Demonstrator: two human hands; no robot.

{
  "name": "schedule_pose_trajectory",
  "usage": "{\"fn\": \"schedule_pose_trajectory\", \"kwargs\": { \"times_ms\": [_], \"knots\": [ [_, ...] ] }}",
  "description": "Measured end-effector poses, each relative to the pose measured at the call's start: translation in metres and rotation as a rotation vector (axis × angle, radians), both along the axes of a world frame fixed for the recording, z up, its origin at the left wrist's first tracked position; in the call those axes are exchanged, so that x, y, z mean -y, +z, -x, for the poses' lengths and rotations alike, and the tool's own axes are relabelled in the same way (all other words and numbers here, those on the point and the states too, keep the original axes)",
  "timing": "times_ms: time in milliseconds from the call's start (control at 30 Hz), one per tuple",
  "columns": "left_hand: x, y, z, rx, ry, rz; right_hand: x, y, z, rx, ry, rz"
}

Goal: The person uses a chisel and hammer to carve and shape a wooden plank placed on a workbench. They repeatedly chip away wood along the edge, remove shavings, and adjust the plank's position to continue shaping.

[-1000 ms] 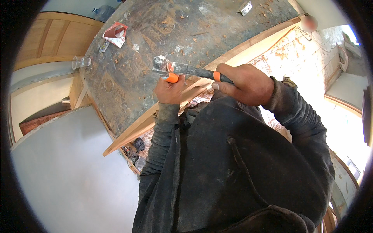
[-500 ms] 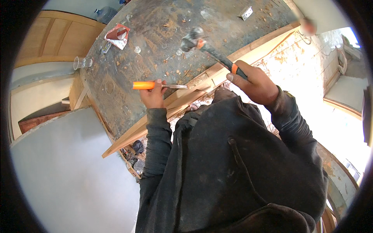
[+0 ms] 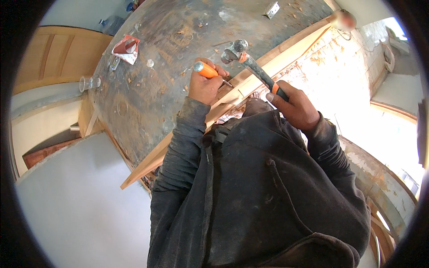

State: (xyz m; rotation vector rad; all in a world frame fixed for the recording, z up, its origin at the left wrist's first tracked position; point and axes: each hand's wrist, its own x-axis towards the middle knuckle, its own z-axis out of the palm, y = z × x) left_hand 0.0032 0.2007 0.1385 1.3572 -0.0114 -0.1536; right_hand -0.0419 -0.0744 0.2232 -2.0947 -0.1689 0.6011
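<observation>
Worktop: the dark, stained table fills the upper middle, scattered with wood chips, some of them near the left hand.
Pale surface: a smooth grey-white panel at the lower left, beyond the worktop's edge.
Timber: a long light-coloured wooden length runs diagonally along the worktop's near edge, between it and the person in dark clothing.
Jug: a clear bluish plastic container at the far left end of the worktop; its contents cannot be made out.
Hammer: head raised above the worktop, dark handle sloping down to the right hand, with orange bands.
Chisel: orange handle tilted up, blade pointing down toward the timber; whether the tip touches the wood cannot be told.
Right hand: closed around the lower hammer handle, thumb along it.
Left hand: fingers curled about the chisel handle, beside the timber.
Packet: a red-and-white open wrapper with a reddish-brown rolled piece lying in or on it, which is unclear.
Cup: clear plastic, at the worktop's left edge; too see-through to judge what it holds.
Hinge: a small pale metal plate with holes, toward the far side.
</observation>
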Motion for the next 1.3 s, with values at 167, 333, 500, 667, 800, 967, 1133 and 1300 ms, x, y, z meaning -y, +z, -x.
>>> {"fn": "schedule_pose_trajectory", "kwargs": {
  "times_ms": [167, 333, 500, 667, 800, 967, 1133, 1300],
  "knots": [
    [0.007, 0.000, -0.005, -0.001, -0.087, -0.013, 0.003, 0.001, 0.008, -0.016, -0.062, 0.003],
    [0.007, 0.005, -0.003, 0.052, -0.242, -0.090, -0.002, 0.011, 0.012, -0.002, -0.088, 0.049],
    [0.020, 0.028, 0.040, 0.282, -0.375, -0.451, -0.006, 0.010, 0.024, -0.059, -0.183, 0.089],
    [0.045, 0.000, 0.063, 0.499, -0.354, -0.402, -0.020, 0.007, 0.042, -0.076, -0.303, 0.089],
    [0.044, 0.011, 0.060, 0.701, -0.272, -0.400, -0.025, 0.015, 0.058, -0.179, -0.402, 0.053],
    [0.046, -0.013, 0.057, 0.624, -0.114, -0.334, -0.037, 0.026, 0.067, -0.182, -0.459, 0.084],
    [0.050, -0.023, 0.050, 0.671, 0.006, -0.295, -0.050, 0.042, 0.067, -0.196, -0.468, 0.126],
    [0.052, -0.028, 0.042, 0.634, 0.059, -0.269, -0.060, 0.048, 0.068, -0.183, -0.483, 0.169]
  ]
}}
